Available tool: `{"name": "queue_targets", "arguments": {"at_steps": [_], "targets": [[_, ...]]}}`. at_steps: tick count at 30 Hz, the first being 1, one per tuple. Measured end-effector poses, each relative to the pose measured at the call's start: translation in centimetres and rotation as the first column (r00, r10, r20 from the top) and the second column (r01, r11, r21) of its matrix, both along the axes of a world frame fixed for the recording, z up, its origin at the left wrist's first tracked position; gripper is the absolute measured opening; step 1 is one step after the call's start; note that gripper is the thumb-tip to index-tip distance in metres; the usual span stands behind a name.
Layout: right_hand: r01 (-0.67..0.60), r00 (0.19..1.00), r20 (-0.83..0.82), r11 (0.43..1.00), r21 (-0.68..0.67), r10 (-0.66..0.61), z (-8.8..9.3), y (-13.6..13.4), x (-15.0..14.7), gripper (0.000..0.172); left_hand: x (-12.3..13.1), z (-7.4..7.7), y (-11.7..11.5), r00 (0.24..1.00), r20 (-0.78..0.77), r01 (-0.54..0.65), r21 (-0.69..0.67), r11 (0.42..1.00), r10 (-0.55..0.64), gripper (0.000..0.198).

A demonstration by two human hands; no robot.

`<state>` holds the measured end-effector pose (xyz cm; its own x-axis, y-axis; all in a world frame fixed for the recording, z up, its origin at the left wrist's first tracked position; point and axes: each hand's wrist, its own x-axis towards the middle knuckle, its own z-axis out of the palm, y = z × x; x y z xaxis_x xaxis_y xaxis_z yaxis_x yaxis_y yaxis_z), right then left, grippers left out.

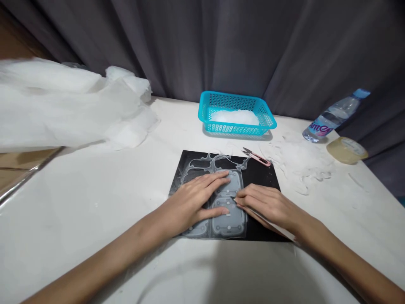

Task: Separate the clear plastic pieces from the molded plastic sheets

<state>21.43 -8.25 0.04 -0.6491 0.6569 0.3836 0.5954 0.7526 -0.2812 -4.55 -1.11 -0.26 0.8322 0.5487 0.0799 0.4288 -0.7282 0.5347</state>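
A translucent panelled sheet (pixel 234 221) is being pressed onto a black mat (pixel 259 175) by the left hand (pixel 202 190), whose fingers are being held spread, with nothing gripped. A slim tool (pixel 280 229) is being pinched between the closed fingers of the right hand (pixel 268 202), its tip being held at the border between two panels. The mat is being carried by the tabletop (pixel 95 202), between its far and near edges; near the far edge, a blue basket (pixel 234 127) is being supported.
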Motion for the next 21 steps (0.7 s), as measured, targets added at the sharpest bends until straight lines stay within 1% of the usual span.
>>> {"name": "queue_targets", "arguments": {"at_steps": [2, 4, 6, 10, 13, 16, 18, 19, 21], "targets": [[-0.013, 0.999, 0.039, 0.995, 0.099, 0.009, -0.4, -0.2, 0.0, 0.013, -0.1, 0.0, 0.0, 1.000, 0.015, 0.001, -0.008, 1.000, -0.001, 0.069], [-0.032, 0.996, 0.091, 0.986, 0.163, 0.018, -0.8, -0.2, -0.2, 0.014, 0.0, 0.0, 0.1, 0.999, 0.030, 0.011, -0.014, 1.000, -0.011, 0.070], [-0.016, 0.990, 0.138, 0.982, 0.186, -0.010, -1.2, -0.2, -0.5, 0.017, 0.0, 0.1, 0.1, 0.999, 0.044, 0.010, -0.021, 1.000, -0.009, 0.072], [0.055, 0.978, 0.184, 0.971, 0.231, -0.099, -1.4, 0.1, -1.0, 0.031, 0.2, 0.3, 0.1, 0.998, 0.048, -0.026, -0.053, 0.998, 0.029, 0.076], [0.052, 0.970, 0.217, 0.962, 0.268, -0.113, -1.1, -0.1, -1.5, 0.033, 0.2, 0.2, 0.0, 0.997, 0.052, -0.045, -0.086, 0.995, 0.049, 0.080], [0.017, 0.965, 0.249, 0.964, 0.265, -0.086, -0.8, -0.5, -1.9, 0.031, 0.1, 0.0, 0.0, 0.997, 0.044, -0.058, -0.115, 0.992, 0.063, 0.088], [0.007, 0.974, 0.219, 0.969, 0.245, -0.062, -0.6, -0.1, -1.5, 0.029, 0.1, -0.1, 0.0, 0.997, 0.022, -0.065, -0.128, 0.990, 0.068, 0.094], [0.043, 0.984, 0.160, 0.968, 0.247, -0.084, -0.4, 0.5, -0.9, 0.028, 0.1, -0.1, 0.1, 0.998, 0.004, -0.066, -0.137, 0.988, 0.067, 0.098], [0.210, 0.977, -0.017, 0.950, 0.230, -0.212, 0.2, 2.3, 1.1, 0.026, 0.1, 0.0, 0.2, 0.998, -0.040, -0.058, -0.156, 0.986, 0.052, 0.104]]}}
